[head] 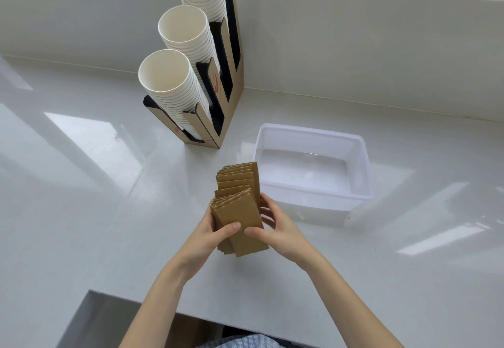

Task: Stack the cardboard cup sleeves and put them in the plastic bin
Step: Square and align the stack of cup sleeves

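Observation:
Several brown cardboard cup sleeves form a fanned, uneven stack over the white counter, just left of the plastic bin. My left hand grips the stack's left side with the thumb on the front sleeve. My right hand grips the right side, thumb on the front and fingers behind. The translucent white plastic bin stands to the right of the stack and holds nothing.
A cardboard cup holder with three tall stacks of white paper cups stands behind the sleeves, to the left of the bin. The white counter ends at a front edge near my body. A wall ledge runs along the back.

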`<state>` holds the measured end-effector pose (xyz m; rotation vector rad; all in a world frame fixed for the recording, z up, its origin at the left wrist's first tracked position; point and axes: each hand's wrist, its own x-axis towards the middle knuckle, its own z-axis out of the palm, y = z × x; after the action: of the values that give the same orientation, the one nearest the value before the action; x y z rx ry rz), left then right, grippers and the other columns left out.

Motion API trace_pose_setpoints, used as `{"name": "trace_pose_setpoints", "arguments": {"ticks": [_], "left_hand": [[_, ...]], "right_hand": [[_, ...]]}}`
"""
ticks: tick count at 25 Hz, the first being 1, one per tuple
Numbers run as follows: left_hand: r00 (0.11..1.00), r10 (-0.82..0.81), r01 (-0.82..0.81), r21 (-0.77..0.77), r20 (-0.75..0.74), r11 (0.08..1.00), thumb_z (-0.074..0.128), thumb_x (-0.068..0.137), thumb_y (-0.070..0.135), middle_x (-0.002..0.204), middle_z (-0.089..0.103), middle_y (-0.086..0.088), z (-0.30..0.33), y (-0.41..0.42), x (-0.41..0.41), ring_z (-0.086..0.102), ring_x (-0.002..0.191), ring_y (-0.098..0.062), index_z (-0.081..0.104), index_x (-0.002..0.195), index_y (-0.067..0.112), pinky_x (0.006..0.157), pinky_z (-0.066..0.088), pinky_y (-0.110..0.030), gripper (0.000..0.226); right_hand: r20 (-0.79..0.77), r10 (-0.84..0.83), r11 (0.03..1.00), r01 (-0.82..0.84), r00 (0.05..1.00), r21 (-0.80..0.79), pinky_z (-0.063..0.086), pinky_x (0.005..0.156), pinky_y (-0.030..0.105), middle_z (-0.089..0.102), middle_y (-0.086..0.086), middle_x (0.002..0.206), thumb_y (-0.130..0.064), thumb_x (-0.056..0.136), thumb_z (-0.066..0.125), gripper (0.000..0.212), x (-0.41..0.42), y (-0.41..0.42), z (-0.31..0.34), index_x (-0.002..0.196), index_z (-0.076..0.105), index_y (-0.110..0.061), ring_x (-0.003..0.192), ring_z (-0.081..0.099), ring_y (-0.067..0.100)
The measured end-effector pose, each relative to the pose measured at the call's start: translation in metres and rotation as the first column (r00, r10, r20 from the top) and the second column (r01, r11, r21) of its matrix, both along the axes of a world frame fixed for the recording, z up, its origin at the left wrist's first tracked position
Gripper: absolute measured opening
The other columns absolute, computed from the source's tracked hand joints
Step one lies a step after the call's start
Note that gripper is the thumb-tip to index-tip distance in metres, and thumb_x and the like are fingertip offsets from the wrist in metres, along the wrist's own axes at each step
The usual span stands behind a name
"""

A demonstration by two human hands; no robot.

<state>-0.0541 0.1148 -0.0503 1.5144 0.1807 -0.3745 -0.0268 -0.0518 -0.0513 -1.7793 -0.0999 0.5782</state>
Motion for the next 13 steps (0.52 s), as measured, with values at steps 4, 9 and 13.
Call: {"name": "trace_pose_setpoints", "arguments": {"ticks": [4,9,13], "left_hand": [[0.983,-0.163,0.158,0.051,0.089,0.986,0.064,0.074,0.022,0.120,0.057,0.010,0.009,-0.022,0.012,0.057,0.103,0.004,0.030,0.132,0.033,0.074,0.050,-0.011,0.068],[0.944,-0.289,0.275,0.109,0.158,0.955,0.061,0.080,0.002,0.118,0.053,0.017,0.011,-0.055,0.017,0.052,0.104,0.015,0.026,0.134,0.025,0.081,0.042,-0.002,0.068],[0.931,-0.337,0.320,0.132,0.138,0.938,0.057,0.080,-0.005,0.115,0.052,0.015,0.001,-0.069,0.012,0.052,0.098,0.020,0.023,0.136,0.015,0.078,0.041,-0.001,0.068]], "right_hand": [[0.174,-0.090,0.995,0.097,0.981,-0.028,0.035,0.107,0.025,0.045,-0.014,0.128,-0.010,0.075,0.070,0.074,-0.004,-0.029,0.007,0.120,0.028,-0.051,0.121,0.045,0.005],[0.203,-0.203,0.976,0.214,0.958,-0.033,0.036,0.105,0.022,0.048,-0.013,0.131,-0.010,0.070,0.070,0.072,-0.016,-0.060,0.004,0.113,0.034,-0.055,0.121,0.045,-0.001],[0.147,-0.228,0.968,0.240,0.963,-0.071,0.037,0.105,0.020,0.050,-0.017,0.125,-0.005,0.072,0.071,0.067,-0.027,-0.070,-0.013,0.110,0.038,-0.049,0.112,0.046,-0.016]]}}
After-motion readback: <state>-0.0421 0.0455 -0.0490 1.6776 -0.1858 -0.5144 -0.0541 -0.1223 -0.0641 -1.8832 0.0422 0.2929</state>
